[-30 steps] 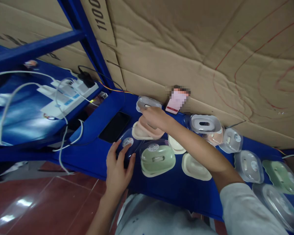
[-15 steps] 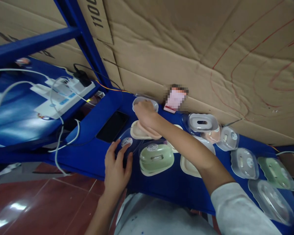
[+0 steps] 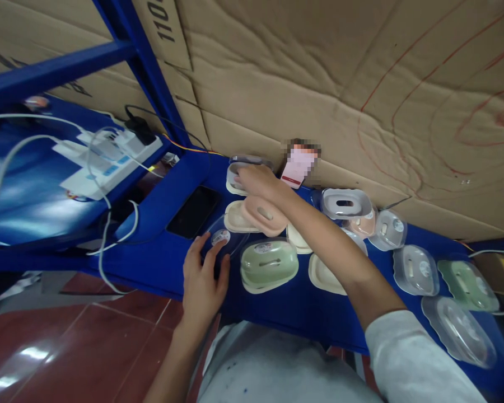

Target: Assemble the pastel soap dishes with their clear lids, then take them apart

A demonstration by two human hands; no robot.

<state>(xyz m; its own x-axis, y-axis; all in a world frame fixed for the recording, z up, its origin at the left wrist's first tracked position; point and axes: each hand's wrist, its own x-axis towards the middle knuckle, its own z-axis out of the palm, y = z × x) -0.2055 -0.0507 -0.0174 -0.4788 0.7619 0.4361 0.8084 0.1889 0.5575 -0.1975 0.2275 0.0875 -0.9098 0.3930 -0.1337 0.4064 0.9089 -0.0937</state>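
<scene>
At the back of the blue table my right hand (image 3: 256,180) reaches into a pale grey soap dish (image 3: 233,174), its fingers bent down and closed on it; the fingertips are partly hidden. A cream edge shows under that dish. My left hand (image 3: 205,274) is open, its spread fingertips on the near edge of a clear plastic lid (image 3: 235,239) with a round label. Between the hands, a peach soap dish tray (image 3: 265,216) overlaps a cream base (image 3: 237,217). A green soap dish (image 3: 269,264) on a cream base stands right of my left hand.
A dark phone (image 3: 194,211) lies left of the dishes, and a lit phone (image 3: 298,165) leans on the cardboard wall (image 3: 285,84). Several lidded soap dishes (image 3: 415,270) spread along the right. A power strip (image 3: 113,168) with cables lies beyond the blue frame.
My right hand has shifted slightly right, and the cream edge under the grey dish now shows. More of the peach tray is uncovered. My left hand stays by the clear lid.
</scene>
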